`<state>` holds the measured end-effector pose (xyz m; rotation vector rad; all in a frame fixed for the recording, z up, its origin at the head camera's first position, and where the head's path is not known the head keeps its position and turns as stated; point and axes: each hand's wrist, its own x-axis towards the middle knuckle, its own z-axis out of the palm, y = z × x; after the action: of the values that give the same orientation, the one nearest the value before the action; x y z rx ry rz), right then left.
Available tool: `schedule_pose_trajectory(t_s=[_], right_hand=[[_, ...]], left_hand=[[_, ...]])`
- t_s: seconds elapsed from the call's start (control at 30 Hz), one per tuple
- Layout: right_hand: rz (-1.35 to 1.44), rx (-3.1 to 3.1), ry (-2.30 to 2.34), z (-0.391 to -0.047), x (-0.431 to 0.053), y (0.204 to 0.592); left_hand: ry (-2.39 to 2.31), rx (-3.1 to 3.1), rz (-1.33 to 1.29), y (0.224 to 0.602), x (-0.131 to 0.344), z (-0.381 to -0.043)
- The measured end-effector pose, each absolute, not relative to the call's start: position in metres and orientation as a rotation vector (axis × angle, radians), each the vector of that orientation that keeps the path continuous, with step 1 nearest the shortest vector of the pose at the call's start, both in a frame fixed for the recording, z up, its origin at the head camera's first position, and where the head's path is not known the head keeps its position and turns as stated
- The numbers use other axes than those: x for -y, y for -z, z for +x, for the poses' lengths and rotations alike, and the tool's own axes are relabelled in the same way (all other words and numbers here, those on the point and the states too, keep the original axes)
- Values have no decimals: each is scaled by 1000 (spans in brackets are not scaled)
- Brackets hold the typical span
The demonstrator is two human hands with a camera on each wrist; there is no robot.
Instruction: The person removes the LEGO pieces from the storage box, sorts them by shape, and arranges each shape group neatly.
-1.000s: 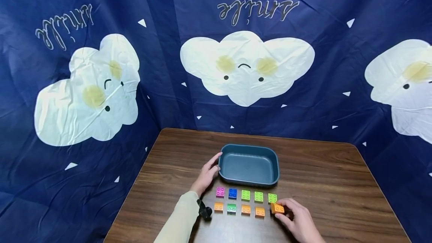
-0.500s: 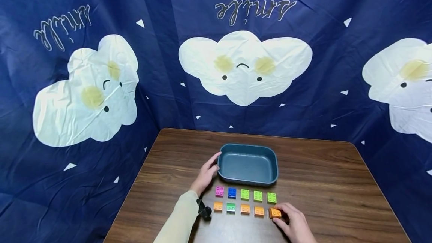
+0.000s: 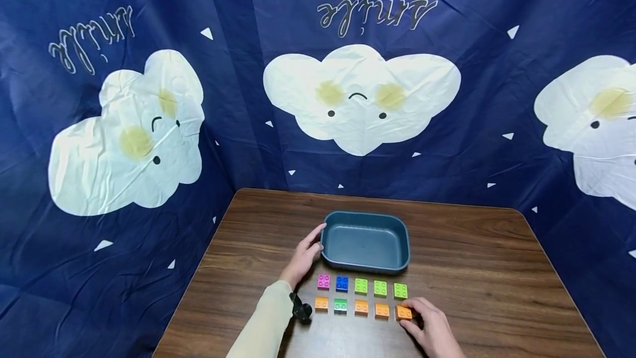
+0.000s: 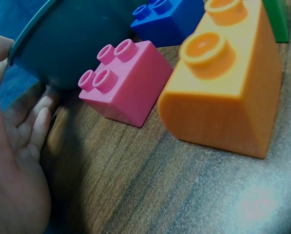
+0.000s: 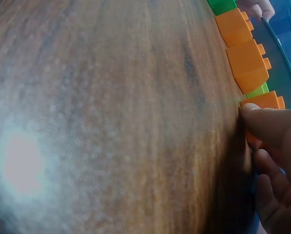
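Note:
My right hand (image 3: 431,327) pinches an orange toy building block (image 3: 403,312) between thumb and fingers at the right end of the nearer row. In the right wrist view the thumb lies on the block's near side, and the block stands at the wood surface beside another orange block (image 5: 247,66). My left hand (image 3: 301,258) rests against the left side of a dark teal bin (image 3: 365,267), fingers extended and touching its rim and wall. Closest to the left wrist camera are an orange block (image 4: 223,112) and a pink block (image 4: 130,87).
Behind the nearer row runs a second row: pink, a blue block (image 3: 342,283) and several lime green blocks (image 3: 380,288). A green block (image 3: 340,306) sits among the orange ones. The wooden table (image 3: 477,258) meets a dark blue curtain (image 3: 238,98) with cloud prints.
My right hand has brought the orange block toward me and slightly left, down into the nearer row, turning it straighter. The left hand and bin have stayed in place.

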<state>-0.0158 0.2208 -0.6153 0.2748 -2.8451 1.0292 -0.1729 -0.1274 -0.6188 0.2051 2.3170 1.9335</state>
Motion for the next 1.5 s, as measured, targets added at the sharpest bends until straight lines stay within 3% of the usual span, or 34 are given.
schedule_pose_trajectory(t_s=[1.5], right_hand=[[243, 2904, -1132, -11, -233, 612]], left_hand=[[-1905, -2289, 196, 622, 127, -171]])
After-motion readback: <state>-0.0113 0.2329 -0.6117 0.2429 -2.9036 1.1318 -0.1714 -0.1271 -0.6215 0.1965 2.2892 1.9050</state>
